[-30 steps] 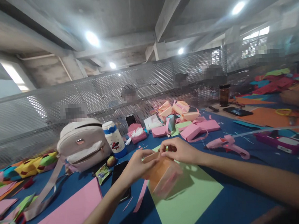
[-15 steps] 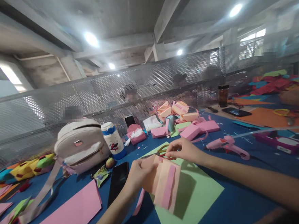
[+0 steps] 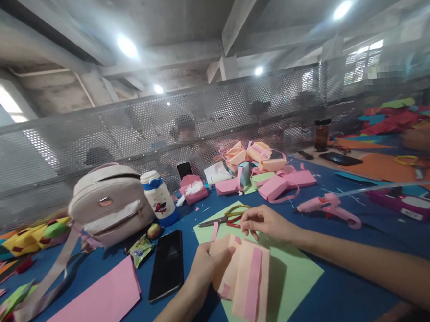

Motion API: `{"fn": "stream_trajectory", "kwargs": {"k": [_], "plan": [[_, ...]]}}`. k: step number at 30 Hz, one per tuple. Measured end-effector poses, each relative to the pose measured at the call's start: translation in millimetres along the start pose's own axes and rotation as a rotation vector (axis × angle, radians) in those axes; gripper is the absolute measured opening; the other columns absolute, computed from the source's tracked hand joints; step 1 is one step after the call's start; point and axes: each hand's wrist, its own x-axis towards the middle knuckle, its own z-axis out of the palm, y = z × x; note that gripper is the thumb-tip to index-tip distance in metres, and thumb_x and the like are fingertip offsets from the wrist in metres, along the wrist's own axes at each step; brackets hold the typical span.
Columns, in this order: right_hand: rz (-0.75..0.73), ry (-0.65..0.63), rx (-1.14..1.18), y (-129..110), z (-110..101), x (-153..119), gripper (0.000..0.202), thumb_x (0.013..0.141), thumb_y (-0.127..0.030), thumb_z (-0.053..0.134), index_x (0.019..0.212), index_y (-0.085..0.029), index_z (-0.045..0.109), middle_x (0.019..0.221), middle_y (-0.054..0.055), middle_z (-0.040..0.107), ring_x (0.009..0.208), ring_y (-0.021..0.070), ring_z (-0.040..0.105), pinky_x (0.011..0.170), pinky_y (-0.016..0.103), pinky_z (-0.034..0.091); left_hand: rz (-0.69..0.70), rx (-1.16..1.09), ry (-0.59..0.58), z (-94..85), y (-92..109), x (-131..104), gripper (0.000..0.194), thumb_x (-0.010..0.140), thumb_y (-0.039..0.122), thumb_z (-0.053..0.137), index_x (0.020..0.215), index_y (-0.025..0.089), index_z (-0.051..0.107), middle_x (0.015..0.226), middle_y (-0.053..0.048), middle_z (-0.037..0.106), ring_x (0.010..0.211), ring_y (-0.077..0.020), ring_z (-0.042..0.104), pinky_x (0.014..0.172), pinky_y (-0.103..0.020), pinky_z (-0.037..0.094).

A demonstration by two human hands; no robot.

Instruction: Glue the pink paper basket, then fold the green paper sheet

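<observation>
Peach paper (image 3: 241,282) in left hand (image 3: 202,269)

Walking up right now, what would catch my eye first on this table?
Probably the folded peach paper piece with its pink strip, held in the left hand over a light green sheet. To the left, the bulky pale backpack stands out beside a white and blue bottle. A pink glue gun lies to the right of the right hand.

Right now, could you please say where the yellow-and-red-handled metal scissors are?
In the head view, the scissors lie centrally on the green paper sheet, left of the right hand, beyond the folded peach paper.
</observation>
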Motion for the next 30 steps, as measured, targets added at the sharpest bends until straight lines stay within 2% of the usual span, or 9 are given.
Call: {"fn": "stream_trajectory", "kwargs": {"k": [2,6,8,10,13,17,21,26,30], "plan": [[0.011,-0.002,-0.002,5.3,1.4,-1.7,0.049,0.082,-0.063,0.061,0.069,-0.016,0.06,0.064,0.0,0.059,0.05,0.0101,0.049,0.05,0.024,0.04,0.001,0.004,-0.002,-0.4,-1.8,0.8,0.054,0.05,0.058,0.084,0.069,0.01,0.069,0.063,-0.007,0.067,0.057,-0.018,0.059,0.051,-0.024,0.042],[0.006,0.043,-0.042,8.5,2.7,-4.5,0.055,0.089,-0.065,0.05,0.057,-0.02,0.044,0.051,-0.005,0.041,0.046,0.0088,0.036,0.046,0.023,0.029,0.015,0.027,-0.005,-1.1,-1.4,0.3,0.054,0.052,0.061,0.081,0.068,0.012,0.066,0.062,-0.006,0.064,0.057,-0.0183,0.058,0.05,-0.025,0.041],[-0.016,0.067,-0.07,5.0,2.8,-5.0,0.049,0.087,-0.059,0.057,0.06,-0.019,0.048,0.055,-0.004,0.046,0.049,0.0095,0.039,0.048,0.024,0.031,0.04,0.052,0.003,-1.5,1.3,0.1,0.052,0.053,0.061,0.08,0.064,0.014,0.062,0.058,-0.003,0.059,0.054,-0.0159,0.054,0.048,-0.023,0.037],[-0.046,0.085,-0.097,0.0,2.8,-5.0,0.033,0.083,-0.048,0.067,0.074,-0.018,0.059,0.072,0.0,0.059,0.06,0.0115,0.049,0.055,0.023,0.037,0.083,0.093,0.022,-2.4,5.3,0.0,0.051,0.055,0.061,0.079,0.056,0.016,0.054,0.053,0.001,0.05,0.049,-0.0114,0.044,0.045,-0.021,0.029],[-0.079,0.096,-0.124,-5.8,3.1,-5.5,0.021,0.083,-0.038,0.068,0.083,-0.017,0.065,0.084,0.002,0.066,0.071,0.0139,0.057,0.063,0.024,0.042,0.171,0.171,0.036,-5.0,12.9,-0.7,0.052,0.058,0.059,0.076,0.05,0.017,0.046,0.049,0.004,0.039,0.048,-0.0078,0.032,0.044,-0.021,0.02],[-0.102,0.061,-0.222,-9.4,4.4,-7.2,0.03,0.09,-0.046,0.06,0.083,-0.017,0.068,0.083,0.003,0.068,0.071,0.0148,0.06,0.064,0.025,0.042,0.312,0.26,0.023,-10.2,25.7,-6.5,0.041,0.07,0.053,0.069,0.059,0.014,0.061,0.055,0.001,0.049,0.053,-0.0116,0.041,0.049,-0.022,0.028],[-0.126,0.037,-0.477,-19.5,8.0,-4.3,0.029,0.083,-0.049,0.07,0.089,-0.021,0.07,0.083,0.0,0.071,0.072,0.0148,0.061,0.063,0.024,0.039,0.451,0.371,0.027,-14.4,41.1,-16.2,0.03,0.077,0.042,0.064,0.067,0.015,0.071,0.067,-0.002,0.064,0.067,-0.0187,0.055,0.058,-0.023,0.039],[-0.087,0.042,-0.74,-41.8,15.9,6.5,0.023,0.078,-0.045,0.077,0.082,-0.023,0.073,0.078,-0.002,0.072,0.069,0.014,0.061,0.061,0.024,0.036,0.549,0.521,0.019,-19.0,55.8,-23.4,0.016,0.076,0.029,0.064,0.067,0.02,0.073,0.068,-0.002,0.069,0.068,-0.018,0.058,0.062,-0.021,0.041],[-0.072,0.062,-0.842,-51.3,21.0,11.6,0.009,0.076,-0.032,0.075,0.08,-0.024,0.075,0.072,-0.003,0.071,0.064,0.0133,0.06,0.058,0.024,0.034,0.573,0.603,0.032,-23.8,59.0,-24.3,0.017,0.078,0.024,0.058,0.07,0.02,0.074,0.069,-0.003,0.07,0.069,-0.017,0.057,0.063,-0.021,0.04]]}}
